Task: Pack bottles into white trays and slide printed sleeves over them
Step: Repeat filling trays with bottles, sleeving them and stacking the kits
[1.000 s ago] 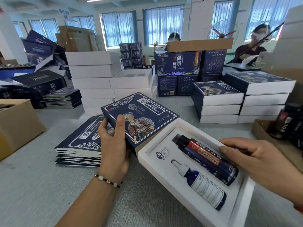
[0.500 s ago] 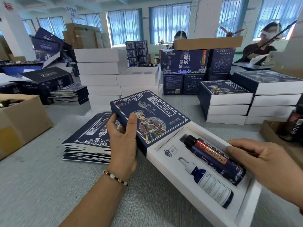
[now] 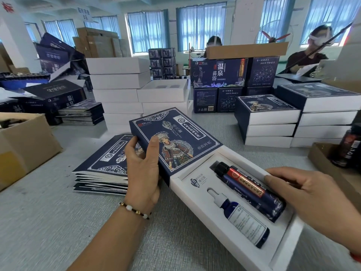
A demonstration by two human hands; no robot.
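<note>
Sleeve [image 3: 173, 139]: pushed further onto tray [image 3: 230, 229] than a second ago, mouth now just over the far end; both bottles [image 3: 250, 192] seated in their slots, uncovered; left hand [image 3: 142, 169] clasped round sleeve's near edge; right hand [image 3: 312, 200] curled loosely on tray's right rim, bracing; sliding begun, most still ahead.

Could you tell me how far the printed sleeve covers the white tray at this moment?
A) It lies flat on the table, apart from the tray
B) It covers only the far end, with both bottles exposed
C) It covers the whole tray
B: the sleeve, held by the left hand, overlaps only the far end of the tray, leaving the dark bottle and dropper bottle uncovered.
</note>
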